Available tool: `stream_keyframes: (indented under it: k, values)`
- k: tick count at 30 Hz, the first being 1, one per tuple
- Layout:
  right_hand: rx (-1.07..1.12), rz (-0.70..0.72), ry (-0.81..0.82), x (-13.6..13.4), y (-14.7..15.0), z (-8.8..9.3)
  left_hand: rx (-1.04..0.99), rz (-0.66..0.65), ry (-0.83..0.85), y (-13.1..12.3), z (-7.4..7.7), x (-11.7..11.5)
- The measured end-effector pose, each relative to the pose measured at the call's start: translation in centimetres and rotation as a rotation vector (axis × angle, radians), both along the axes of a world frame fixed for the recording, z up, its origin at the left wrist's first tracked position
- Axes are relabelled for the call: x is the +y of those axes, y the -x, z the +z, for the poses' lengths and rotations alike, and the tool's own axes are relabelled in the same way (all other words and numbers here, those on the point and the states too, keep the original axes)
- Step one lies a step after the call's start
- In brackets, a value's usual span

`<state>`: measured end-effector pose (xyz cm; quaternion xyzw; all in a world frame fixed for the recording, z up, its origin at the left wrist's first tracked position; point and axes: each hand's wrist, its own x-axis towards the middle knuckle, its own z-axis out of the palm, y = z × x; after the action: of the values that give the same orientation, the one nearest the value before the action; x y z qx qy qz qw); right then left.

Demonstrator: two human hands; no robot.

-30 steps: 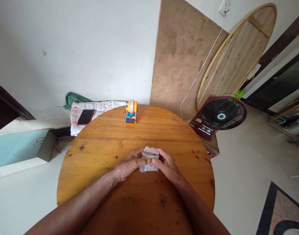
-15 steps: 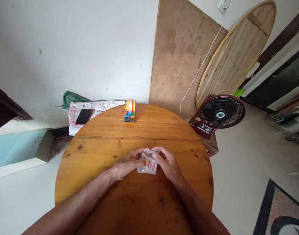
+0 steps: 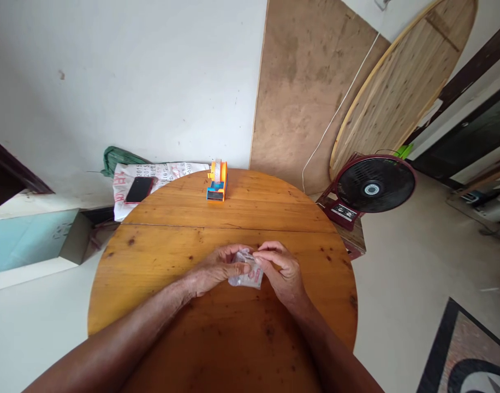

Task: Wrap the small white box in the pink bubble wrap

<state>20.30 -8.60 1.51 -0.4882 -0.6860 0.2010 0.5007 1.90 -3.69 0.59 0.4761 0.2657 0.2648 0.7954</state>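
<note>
A small clear plastic packet (image 3: 250, 277) with red print is held above the near half of the round wooden table (image 3: 152, 251). My left hand (image 3: 219, 269) grips its left side, thumb across the front and fingers behind. At the packet's upper right edge, the thumb and forefinger of my right hand (image 3: 281, 271) pinch the plastic. What lies inside the wrapping is hard to make out. Farther back on the table stands an orange and blue tape dispenser (image 3: 218, 183), apart from both hands.
Beyond the table's left edge a dark phone (image 3: 139, 189) lies on a white printed sack (image 3: 164, 173). To the right is a dark red fan (image 3: 373, 185). A round wooden panel (image 3: 401, 82) leans on the wall, with a white cord (image 3: 344, 101) hanging beside it.
My right hand's fingers have shifted slightly along the packet's top edge and bunched into a tighter pinch. My left hand keeps its hold. The view has tilted a little.
</note>
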Motion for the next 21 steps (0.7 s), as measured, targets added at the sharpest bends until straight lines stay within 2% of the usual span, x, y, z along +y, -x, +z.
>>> stream_keyframes:
  k: [8,15,21]
  values:
    - [-0.101,0.041,-0.029,0.02,0.08,-0.08,0.036,0.068,0.048,0.36,-0.29,0.36]
    - [-0.419,0.015,-0.143,-0.3,-0.07,0.03,-0.077,0.089,0.229,0.24,-0.36,0.76]
    - [-0.571,0.047,-0.155,-0.55,0.04,0.59,-0.119,0.115,0.259,0.35,-0.25,1.03]
